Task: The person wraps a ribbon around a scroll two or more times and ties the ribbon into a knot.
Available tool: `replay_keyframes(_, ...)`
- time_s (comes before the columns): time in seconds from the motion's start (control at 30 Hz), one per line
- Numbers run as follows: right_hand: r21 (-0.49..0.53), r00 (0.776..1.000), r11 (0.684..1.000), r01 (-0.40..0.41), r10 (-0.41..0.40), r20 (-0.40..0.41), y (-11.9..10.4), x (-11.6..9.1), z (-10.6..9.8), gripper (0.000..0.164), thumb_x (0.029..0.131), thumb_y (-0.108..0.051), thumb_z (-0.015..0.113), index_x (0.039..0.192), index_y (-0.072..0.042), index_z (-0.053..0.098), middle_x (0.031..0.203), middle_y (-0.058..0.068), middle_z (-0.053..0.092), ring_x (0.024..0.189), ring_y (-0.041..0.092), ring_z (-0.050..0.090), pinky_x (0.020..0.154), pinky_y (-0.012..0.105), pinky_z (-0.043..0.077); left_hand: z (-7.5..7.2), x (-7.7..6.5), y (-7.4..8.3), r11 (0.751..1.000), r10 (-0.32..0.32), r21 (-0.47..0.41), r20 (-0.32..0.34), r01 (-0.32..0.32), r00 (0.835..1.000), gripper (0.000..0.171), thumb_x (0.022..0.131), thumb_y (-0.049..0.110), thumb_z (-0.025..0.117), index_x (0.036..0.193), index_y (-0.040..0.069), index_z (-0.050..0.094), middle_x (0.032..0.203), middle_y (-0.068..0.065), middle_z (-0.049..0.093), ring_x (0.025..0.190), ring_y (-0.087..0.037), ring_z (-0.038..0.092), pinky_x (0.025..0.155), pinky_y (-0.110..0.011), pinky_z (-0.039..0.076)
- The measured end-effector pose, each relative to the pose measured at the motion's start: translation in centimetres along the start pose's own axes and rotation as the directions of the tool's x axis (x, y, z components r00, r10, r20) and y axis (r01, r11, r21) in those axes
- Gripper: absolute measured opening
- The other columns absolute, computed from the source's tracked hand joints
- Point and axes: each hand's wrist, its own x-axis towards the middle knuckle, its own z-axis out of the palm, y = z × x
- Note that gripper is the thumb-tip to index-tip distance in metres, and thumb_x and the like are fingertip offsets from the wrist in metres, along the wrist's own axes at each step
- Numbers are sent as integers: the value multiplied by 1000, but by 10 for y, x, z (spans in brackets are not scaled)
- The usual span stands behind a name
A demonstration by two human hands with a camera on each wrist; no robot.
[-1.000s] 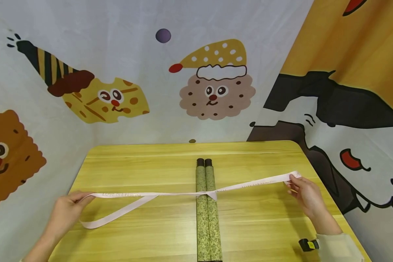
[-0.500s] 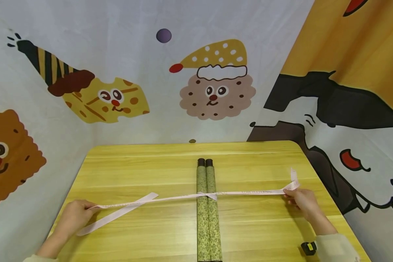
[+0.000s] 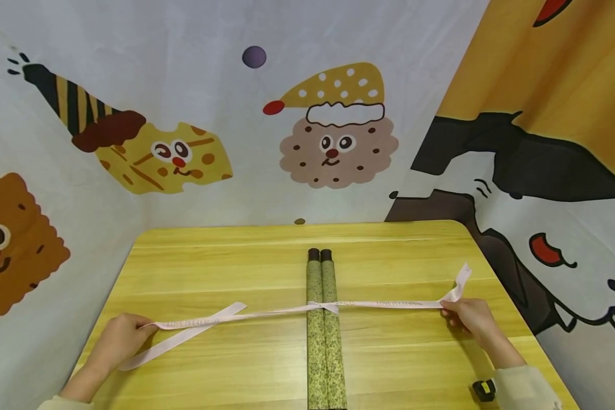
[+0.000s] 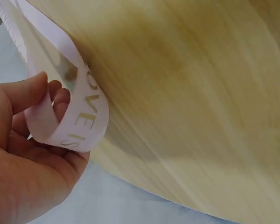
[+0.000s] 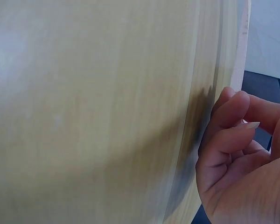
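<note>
Two green patterned scrolls (image 3: 316,353) with black end knobs lie side by side, pointing away from me, mid-table. A pale pink ribbon (image 3: 394,304) with printed lettering crosses them and looks knotted there, with a small fold on the right-hand scroll. My left hand (image 3: 120,341) pinches its left length between thumb and fingers; beyond that grip, the tail doubles back over the table. In the left wrist view the ribbon (image 4: 91,116) loops past the fingertips. At the right, thumb and fingertips of my right hand (image 3: 474,319) pinch the other length, whose loose end sticks up beyond them.
The wood-patterned table (image 3: 225,256) has rounded far corners and a cartoon-printed cloth (image 3: 195,74) behind it. A small black and yellow object (image 3: 484,390) sits by the right cuff.
My right hand has come lower and slightly left, and the ribbon's end now stands free past it. My left hand has dropped a little and moved right. The scrolls have stayed put.
</note>
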Motion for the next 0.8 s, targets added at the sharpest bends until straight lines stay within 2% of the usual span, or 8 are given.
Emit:
replay_keyframes(0.13, -12, 1000, 1000, 15, -16, -8, 2, -1, -1, 39, 90, -38, 61, 95, 0, 67, 70, -5, 66, 58, 12, 56, 47, 26, 44, 1, 1, 0, 1000, 19, -13, 28, -18, 999, 14, 88, 14, 63, 89, 5, 74, 78, -7, 69, 57, -16, 46, 50, -31, 39)
replay_keyframes(0.27, -30, 999, 999, 42, -42, 19, 5, -4, -4, 38, 91, -33, 61, 90, 4, 67, 68, 0, 66, 53, 11, 53, 45, 24, 47, -1, 2, 3, 999, 34, -3, 36, -34, 999, 19, 84, 5, 60, 99, -2, 70, 89, -17, 69, 70, -24, 56, 58, -40, 49)
replay_keyframes(0.4, -207, 995, 973, 104, -101, 22, 4, -7, -8, 42, 92, -37, 58, 77, 2, 65, 61, 0, 55, 51, 13, 46, 45, 26, 43, -5, 2, 12, 995, 97, 27, -24, -96, 995, 42, 68, -10, 55, 109, -8, 63, 105, -29, 61, 94, -41, 55, 72, -55, 50)
replay_keyframes(0.47, -310, 988, 939, 149, -154, 8, 1, -8, -10, 45, 93, -40, 56, 72, -1, 63, 57, -1, 48, 49, 14, 40, 44, 27, 37, -5, 2, 21, 988, 151, 26, -91, -149, 984, 47, 66, -12, 53, 112, -9, 61, 110, -31, 58, 87, -40, 55, 66, -50, 51)
replay_keyframes(0.57, -407, 959, 878, 252, -282, -15, -8, -11, -10, 47, 94, -41, 54, 68, -3, 56, 54, -2, 39, 47, 16, 36, 43, 28, 32, -2, 2, 40, 976, 216, 4, -187, -220, 958, 44, 72, -11, 51, 115, -7, 60, 117, -30, 55, 64, -25, 52, 50, -34, 48)
replay_keyframes(0.67, -435, 912, 826, 359, -409, -23, -20, -15, -4, 44, 95, -40, 53, 73, -3, 59, 57, 1, 45, 48, 17, 38, 43, 29, 33, 4, 5, 63, 963, 246, -54, -226, -264, 943, 38, 82, -6, 52, 119, -4, 59, 125, -26, 52, 44, -11, 37, 39, -25, 38)
replay_keyframes(0.73, -424, 884, 805, 414, -467, -23, -28, -18, 4, 42, 95, -39, 53, 78, -2, 62, 60, 5, 51, 49, 18, 40, 44, 30, 35, 10, 7, 78, 957, 251, -91, -219, -276, 943, 36, 87, 0, 53, 122, -1, 58, 129, -23, 50, 43, -9, 37, 42, -25, 42)
replay_keyframes(0.8, -408, 855, 785, 466, -518, -19, -35, -19, 14, 39, 95, -39, 54, 86, -3, 66, 66, 9, 58, 53, 19, 43, 46, 31, 37, 18, 10, 92, 950, 259, -125, -204, -288, 944, 34, 91, 7, 53, 125, 1, 57, 132, -21, 49, 54, -11, 48, 54, -31, 50)
